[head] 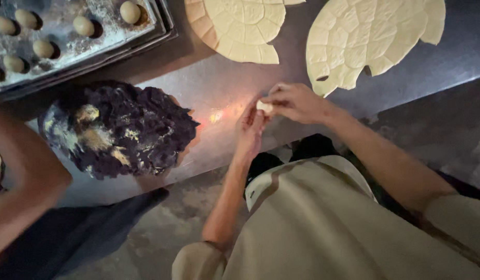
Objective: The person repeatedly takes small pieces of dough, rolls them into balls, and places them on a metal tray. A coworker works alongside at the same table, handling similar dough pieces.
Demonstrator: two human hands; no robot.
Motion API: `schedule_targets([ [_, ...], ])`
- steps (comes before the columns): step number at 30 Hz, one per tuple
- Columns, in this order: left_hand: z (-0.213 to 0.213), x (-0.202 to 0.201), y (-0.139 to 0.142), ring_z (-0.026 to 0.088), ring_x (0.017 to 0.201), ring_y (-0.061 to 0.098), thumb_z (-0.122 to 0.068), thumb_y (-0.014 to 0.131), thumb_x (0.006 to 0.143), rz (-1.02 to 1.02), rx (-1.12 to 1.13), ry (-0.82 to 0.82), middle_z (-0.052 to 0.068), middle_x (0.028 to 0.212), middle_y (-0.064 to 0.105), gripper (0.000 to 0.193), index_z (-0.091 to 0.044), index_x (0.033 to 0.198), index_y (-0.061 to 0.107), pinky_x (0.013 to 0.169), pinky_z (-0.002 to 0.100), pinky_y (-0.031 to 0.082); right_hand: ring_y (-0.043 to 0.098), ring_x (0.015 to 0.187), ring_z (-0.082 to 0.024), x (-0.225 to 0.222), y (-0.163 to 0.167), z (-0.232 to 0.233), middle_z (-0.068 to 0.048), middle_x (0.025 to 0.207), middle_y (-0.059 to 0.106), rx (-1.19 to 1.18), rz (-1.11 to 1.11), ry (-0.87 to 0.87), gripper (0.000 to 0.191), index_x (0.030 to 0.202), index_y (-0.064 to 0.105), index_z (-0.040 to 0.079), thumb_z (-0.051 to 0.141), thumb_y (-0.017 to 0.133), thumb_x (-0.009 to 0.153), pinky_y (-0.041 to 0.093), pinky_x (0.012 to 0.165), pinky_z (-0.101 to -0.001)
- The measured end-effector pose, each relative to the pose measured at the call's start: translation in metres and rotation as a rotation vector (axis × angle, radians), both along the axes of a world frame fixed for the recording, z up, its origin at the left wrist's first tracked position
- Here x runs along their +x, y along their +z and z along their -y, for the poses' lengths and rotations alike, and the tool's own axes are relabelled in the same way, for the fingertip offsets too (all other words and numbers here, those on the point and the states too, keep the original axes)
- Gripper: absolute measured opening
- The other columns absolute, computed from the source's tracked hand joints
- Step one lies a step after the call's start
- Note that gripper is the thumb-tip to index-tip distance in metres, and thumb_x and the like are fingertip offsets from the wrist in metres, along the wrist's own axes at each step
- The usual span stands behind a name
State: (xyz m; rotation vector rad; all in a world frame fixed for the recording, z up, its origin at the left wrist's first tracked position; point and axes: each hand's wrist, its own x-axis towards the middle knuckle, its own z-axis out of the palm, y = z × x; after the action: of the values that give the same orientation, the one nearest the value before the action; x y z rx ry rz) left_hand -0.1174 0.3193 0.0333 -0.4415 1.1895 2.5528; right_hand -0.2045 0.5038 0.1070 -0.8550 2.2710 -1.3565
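My left hand [249,127] and right hand [294,102] pinch a small dough piece [264,107] together above the desk [219,88]. A loose grip could drop it; squeezing hard could squash it.

Both arms reach forward, left hand [249,128] and right hand [293,102] meeting, fingertips pinched in a shared grip.

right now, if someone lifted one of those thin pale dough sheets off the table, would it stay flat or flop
Probably flop: the dough sheet looks very thin, made of overlapping discs, with a ragged edge. It might also tear or come apart along those visible seams. It lies flat on the metal table, so it could cling when peeled.
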Motion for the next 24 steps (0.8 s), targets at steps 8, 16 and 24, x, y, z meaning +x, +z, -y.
schedule_targets([
  [8, -0.055, -0.02, 0.041, 0.019, 0.11, 0.065, -0.016, 0.059, 0.109, -0.054, 0.03, 0.124, 0.013, 0.125, 0.065, 0.047, 0.001, 0.151, 0.047, 0.091, 0.033, 0.053, 0.067, 0.096, -0.031, -0.001, 0.004, -0.022, -0.011, 0.107, 0.066, 0.035, -0.562, -0.141, 0.019, 0.105, 0.068, 0.002, -0.002, 0.069, 0.087, 0.057, 0.084, -0.0406],
  [16, -0.051, -0.03, 0.045, 0.017, 0.095, 0.061, -0.022, 0.056, 0.115, -0.066, -0.074, 0.147, 0.013, 0.117, 0.066, 0.04, 0.007, 0.143, 0.057, 0.087, 0.034, 0.054, 0.068, 0.096, -0.025, -0.011, 0.03, -0.043, -0.014, 0.118, 0.065, -0.239, -0.301, -0.281, 0.031, 0.123, 0.066, 0.005, 0.003, 0.068, 0.093, 0.057, 0.085, -0.0362],
  [24, -0.042, -0.025, 0.057, 0.013, 0.107, 0.066, -0.031, 0.051, 0.105, -0.107, -0.221, 0.053, 0.005, 0.122, 0.065, 0.049, -0.01, 0.149, 0.041, 0.097, 0.033, 0.056, 0.071, 0.1, -0.027, -0.013, 0.024, -0.023, -0.007, 0.107, 0.072, 0.057, -0.216, -0.203, 0.017, 0.111, 0.072, 0.01, 0.01, 0.077, 0.095, 0.057, 0.085, -0.0379],
])
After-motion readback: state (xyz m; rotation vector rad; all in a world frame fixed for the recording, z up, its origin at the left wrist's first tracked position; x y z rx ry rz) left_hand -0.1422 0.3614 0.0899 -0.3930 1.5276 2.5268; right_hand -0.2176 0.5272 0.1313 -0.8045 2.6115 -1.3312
